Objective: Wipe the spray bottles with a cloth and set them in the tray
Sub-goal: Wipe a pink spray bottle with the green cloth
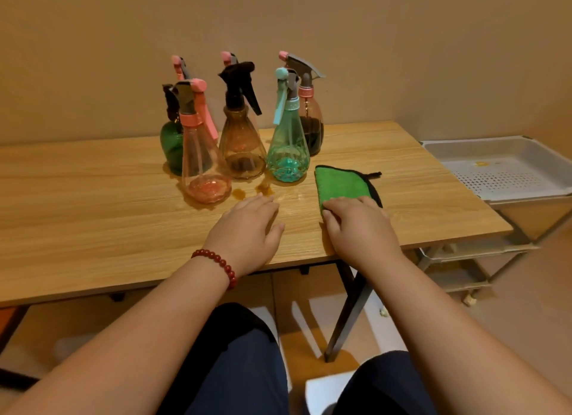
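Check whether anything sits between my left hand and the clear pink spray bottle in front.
Nothing solid does. Between the left hand and the pink spray bottle lies only table with small amber puddles.

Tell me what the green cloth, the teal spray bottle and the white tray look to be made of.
The green cloth: soft microfibre-like fabric, given its fuzzy matte nap and black edging. The teal spray bottle: probably tinted plastic, glossy and see-through; glass cannot be ruled out. The white tray: likely moulded plastic, matte, with a perforated floor.
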`<action>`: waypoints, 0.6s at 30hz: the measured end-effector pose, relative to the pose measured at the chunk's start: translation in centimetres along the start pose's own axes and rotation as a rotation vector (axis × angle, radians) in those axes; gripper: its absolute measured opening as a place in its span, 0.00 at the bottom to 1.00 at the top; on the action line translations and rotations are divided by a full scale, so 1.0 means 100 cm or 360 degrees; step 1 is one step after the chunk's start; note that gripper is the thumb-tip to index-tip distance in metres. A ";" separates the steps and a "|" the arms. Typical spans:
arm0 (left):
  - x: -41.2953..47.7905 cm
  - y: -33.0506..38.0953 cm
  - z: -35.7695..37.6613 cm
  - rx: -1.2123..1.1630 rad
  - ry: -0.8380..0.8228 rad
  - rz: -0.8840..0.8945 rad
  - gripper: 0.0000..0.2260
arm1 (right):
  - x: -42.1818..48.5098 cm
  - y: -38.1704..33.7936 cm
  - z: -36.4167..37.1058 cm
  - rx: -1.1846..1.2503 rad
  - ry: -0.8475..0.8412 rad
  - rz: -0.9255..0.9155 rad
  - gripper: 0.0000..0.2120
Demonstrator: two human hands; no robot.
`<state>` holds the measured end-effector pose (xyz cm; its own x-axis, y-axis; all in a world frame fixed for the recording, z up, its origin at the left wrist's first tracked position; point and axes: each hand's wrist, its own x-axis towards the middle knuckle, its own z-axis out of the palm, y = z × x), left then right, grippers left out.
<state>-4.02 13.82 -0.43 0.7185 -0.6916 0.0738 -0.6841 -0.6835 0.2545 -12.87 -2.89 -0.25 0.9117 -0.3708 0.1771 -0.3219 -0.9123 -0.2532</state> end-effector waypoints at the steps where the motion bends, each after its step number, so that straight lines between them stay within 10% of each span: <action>1: -0.003 -0.003 -0.002 0.0004 0.0013 0.0000 0.22 | 0.001 -0.003 -0.002 0.0019 0.0017 -0.0019 0.17; 9: -0.012 -0.016 -0.007 -0.0055 0.0051 -0.0007 0.21 | 0.032 0.010 0.003 -0.0006 -0.0244 0.0269 0.24; 18: -0.002 -0.004 0.001 -0.0308 0.0145 -0.0072 0.20 | 0.007 -0.007 0.009 0.0416 -0.0143 -0.0080 0.19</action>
<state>-3.90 14.18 -0.66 0.7622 -0.6314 0.1427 -0.6205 -0.6498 0.4391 -11.82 -2.38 -0.86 0.9475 -0.2990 0.1137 -0.2096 -0.8489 -0.4852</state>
